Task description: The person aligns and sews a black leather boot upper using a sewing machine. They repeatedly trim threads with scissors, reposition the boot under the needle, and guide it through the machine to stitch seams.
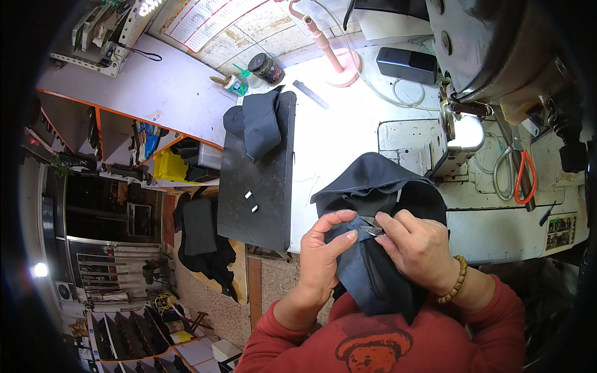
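A dark blue-black sewn piece [373,177], leather or thick fabric, lies partly on the white table's front edge and hangs toward my lap. My left hand [320,255] is closed on a fold of it, thumb and forefinger pinching the edge. My right hand [423,245], with a beaded bracelet at the wrist, is closed on small metal thread snips [372,229]. The snips' blades lie against the fold, close to my left thumb. My right fingers hide most of the snips' body.
A sewing machine [460,133] stands at the right, with orange-handled scissors [525,180] beside it. Dark cut pieces [261,124] rest on a black board [249,211] to the left. A pink lamp stand [341,67] and a black box [406,65] are behind.
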Available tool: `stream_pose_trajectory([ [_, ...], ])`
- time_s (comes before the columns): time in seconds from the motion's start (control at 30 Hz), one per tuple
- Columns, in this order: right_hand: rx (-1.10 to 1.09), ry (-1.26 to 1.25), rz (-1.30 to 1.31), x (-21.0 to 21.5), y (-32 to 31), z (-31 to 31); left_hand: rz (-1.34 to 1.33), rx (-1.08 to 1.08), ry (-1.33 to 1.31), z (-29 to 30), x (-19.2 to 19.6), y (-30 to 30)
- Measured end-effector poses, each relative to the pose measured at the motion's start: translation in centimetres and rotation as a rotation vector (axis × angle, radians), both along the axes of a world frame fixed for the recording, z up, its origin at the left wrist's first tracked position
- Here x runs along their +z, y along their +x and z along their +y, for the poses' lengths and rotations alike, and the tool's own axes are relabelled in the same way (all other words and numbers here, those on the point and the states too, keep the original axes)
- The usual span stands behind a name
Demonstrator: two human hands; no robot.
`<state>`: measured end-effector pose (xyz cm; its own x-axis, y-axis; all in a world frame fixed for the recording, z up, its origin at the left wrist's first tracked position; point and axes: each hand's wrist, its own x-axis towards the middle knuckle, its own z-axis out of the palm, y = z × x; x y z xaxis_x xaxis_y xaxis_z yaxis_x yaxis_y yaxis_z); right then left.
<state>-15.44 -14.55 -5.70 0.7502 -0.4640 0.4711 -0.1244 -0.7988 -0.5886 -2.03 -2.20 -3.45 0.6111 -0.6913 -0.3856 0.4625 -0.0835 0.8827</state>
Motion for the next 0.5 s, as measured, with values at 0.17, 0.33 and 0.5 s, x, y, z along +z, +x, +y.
stream_pose_trajectory([
  [0.17, 0.028, -0.085, 0.000, -0.22, -0.15, -0.20, 0.021, -0.004, -0.001, 0.11, -0.11, 0.23],
  [0.33, 0.051, -0.143, -0.013, -0.31, -0.29, -0.16, 0.028, -0.019, -0.021, 0.17, 0.01, 0.26],
  [0.5, 0.071, -0.129, -0.019, -0.33, -0.41, -0.13, 0.008, -0.027, -0.010, 0.22, -0.01, 0.40],
])
